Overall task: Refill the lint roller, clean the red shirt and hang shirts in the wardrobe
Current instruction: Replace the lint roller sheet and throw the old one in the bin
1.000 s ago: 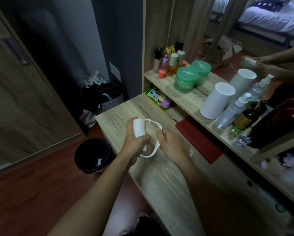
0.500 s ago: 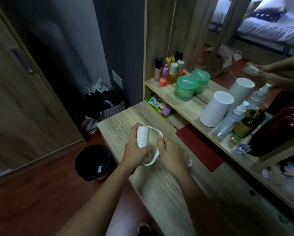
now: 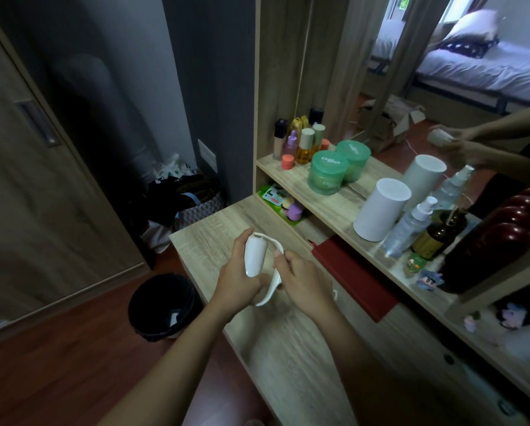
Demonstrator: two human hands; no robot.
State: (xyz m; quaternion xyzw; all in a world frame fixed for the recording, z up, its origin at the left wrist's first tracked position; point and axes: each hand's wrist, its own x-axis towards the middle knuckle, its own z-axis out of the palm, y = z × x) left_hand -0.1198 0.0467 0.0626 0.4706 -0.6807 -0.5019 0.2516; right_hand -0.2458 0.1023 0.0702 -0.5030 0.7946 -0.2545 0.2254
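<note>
white lint roller (image 3: 254, 256) mid-frame: our left hand (image 3: 237, 282) wraps its roll, right hand (image 3: 302, 279) clamps the handle.

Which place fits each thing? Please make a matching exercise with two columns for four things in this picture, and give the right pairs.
Things:
1. lint roller
2. black bin
3. green jar
4. red book

Places:
A. on the shelf before the mirror
B. on the floor beside the desk
C. held in both hands
D. flat on the desk under the shelf

Pairs: 1-C, 2-B, 3-A, 4-D
</note>
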